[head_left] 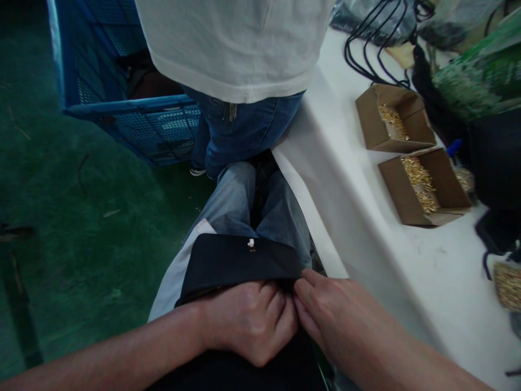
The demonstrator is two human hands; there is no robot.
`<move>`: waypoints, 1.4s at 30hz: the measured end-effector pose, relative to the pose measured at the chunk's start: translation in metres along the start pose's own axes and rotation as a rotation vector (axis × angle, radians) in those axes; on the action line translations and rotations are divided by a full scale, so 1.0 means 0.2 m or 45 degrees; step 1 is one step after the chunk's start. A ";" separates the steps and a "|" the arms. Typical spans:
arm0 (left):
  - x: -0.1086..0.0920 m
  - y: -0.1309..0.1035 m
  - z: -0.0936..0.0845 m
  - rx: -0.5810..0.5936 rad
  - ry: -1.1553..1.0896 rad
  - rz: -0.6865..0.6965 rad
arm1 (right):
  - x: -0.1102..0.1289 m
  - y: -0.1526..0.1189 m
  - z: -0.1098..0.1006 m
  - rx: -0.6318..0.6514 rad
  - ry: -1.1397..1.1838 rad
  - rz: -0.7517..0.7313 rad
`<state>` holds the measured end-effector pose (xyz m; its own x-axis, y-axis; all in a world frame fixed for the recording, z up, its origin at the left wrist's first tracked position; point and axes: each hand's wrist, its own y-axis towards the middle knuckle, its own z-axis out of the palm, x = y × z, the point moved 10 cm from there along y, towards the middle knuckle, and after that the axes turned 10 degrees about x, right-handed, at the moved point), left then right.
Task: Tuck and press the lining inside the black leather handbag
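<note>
Low in the frame, a dark fabric piece [240, 263] lies across the seated person's lap, its long axis running left to right. Its near edge sits right under both hands. The left hand [248, 320] is curled with its fingers [277, 304] tucked down onto that near edge, pinching the cloth. The right hand [337, 317] comes in from the lower right, and its fingers [303, 298] meet the left's at the same spot, narrowed onto the fabric's edge. The two hands touch at the fingertips, so neither is nearer than the other; the cloth spreads away from them toward the middle of the frame. A small white-and-gold tag [251, 244] sits on the far part of the fabric, well apart from the fingers.

At the right, the white tabletop [366, 217] carries two open cardboard boxes [393, 117], one behind the other, each holding gold-coloured small parts. A third heap of gold parts [508, 285] shows at the right edge. One other person [240, 49] in a white shirt and jeans stands at the top, beside a blue mesh crate [134, 108].
</note>
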<state>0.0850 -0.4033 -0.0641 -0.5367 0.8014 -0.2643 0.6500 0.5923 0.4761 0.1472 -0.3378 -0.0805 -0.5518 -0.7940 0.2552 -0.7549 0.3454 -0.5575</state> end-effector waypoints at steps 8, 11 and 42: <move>0.04 0.02 -0.01 0.012 -0.039 -0.058 | -0.03 -0.11 -0.04 -0.004 0.264 -0.033; 0.05 0.02 0.00 0.040 -0.072 -0.066 | -0.01 -0.16 -0.07 -0.073 0.225 -0.131; 0.11 0.01 0.02 0.050 -0.175 -0.181 | -0.09 -0.14 -0.11 -0.086 0.294 -0.037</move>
<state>0.0767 -0.3832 -0.0717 -0.5475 0.7118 -0.4400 0.5947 0.7009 0.3937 0.1708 -0.3219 -0.0530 -0.5901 -0.6715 0.4482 -0.7892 0.3629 -0.4955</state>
